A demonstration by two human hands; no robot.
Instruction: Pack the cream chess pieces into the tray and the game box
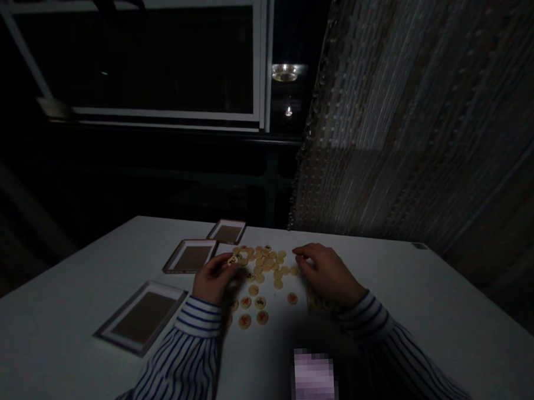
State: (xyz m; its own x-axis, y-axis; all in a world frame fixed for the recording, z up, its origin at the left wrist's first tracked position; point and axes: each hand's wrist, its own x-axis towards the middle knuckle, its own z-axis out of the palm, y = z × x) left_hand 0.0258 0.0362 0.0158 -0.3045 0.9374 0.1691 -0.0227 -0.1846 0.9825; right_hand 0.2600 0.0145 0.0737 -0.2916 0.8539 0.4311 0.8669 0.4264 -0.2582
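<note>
Table: the white table fills the near half of the view. It is smooth, so in judgement a round piece knocked on edge could roll off the near side.
Light: the room is very dim, so the marks on the pieces are hard to read and one could be mistaken for another.
Trays: three shallow trays lie to the left, the near tray, the middle tray and the far tray. All three appear to hold nothing, though the dark makes this uncertain.
Heap: the loose discs lie between the hands, right of the middle tray, with a few more set out nearer.
Right hand: the right hand lies palm down at the heap's right edge, fingers curved, tips touching the pieces. Whether they grip one cannot be told. Its striped cuff could sweep the pieces half hidden beneath the wrist.
Left hand: the left hand hovers at the heap's left edge, just right of the middle tray.
Held disc: the held disc is pinched between the thumb and fingertips of the left hand. The grip is light and could let it drop onto the heap and scatter it.
</note>
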